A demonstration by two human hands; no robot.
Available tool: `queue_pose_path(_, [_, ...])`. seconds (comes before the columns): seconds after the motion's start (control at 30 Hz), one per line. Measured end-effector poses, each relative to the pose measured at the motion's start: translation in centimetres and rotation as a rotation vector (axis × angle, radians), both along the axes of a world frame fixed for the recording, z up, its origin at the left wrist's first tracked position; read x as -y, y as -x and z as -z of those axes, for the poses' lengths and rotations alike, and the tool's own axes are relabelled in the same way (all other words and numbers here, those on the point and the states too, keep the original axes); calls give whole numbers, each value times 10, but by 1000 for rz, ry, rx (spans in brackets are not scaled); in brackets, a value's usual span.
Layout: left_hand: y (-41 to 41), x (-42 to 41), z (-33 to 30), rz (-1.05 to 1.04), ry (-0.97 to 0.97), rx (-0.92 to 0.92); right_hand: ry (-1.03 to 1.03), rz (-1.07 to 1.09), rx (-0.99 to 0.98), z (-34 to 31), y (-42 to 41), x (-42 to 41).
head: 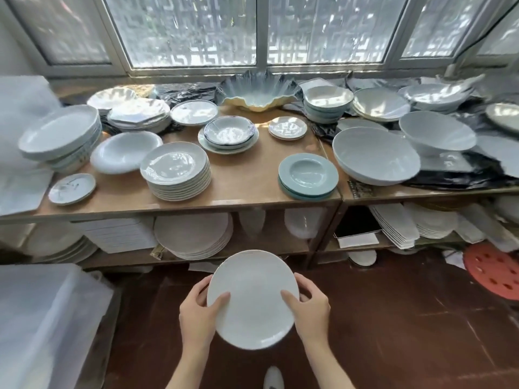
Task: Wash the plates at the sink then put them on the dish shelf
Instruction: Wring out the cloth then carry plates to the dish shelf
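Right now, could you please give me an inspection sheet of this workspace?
Surface: wooden dish shelf, top tier crowded, lower tier stacked too.
Job's things: white plate held in front of the shelf over the floor; tall plate stack; teal plates.
Clutter: black plastic sheet under the large bowls; red perforated stool.
Hands: left hand and right hand grip the plate's opposite edges.
Cables: nothing seen.
Surroundings: barred window, dark red floor; no sink in view.
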State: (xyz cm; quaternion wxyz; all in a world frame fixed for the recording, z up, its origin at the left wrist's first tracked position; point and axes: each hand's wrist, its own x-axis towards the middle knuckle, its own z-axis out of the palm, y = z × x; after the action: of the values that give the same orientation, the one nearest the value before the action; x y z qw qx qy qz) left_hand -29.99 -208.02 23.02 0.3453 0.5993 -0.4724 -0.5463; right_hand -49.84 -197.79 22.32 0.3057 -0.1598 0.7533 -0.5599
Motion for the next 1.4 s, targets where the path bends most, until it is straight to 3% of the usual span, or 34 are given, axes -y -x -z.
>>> queue_pose_path(0.37, [65,96,-7,22,-25,22,-8,-14,41,14,66,96])
queue_pose_path(0.7, [123,240,12,123,-66,34,-58,39,52,27,118,229])
queue_pose_path(1.03, [165,386,32,144,-276,-12,-112,80,58,47,156,374])
queue_pose_path(1.4, [203,455,53,180,-430,-52,-186,134,34,81,181,450])
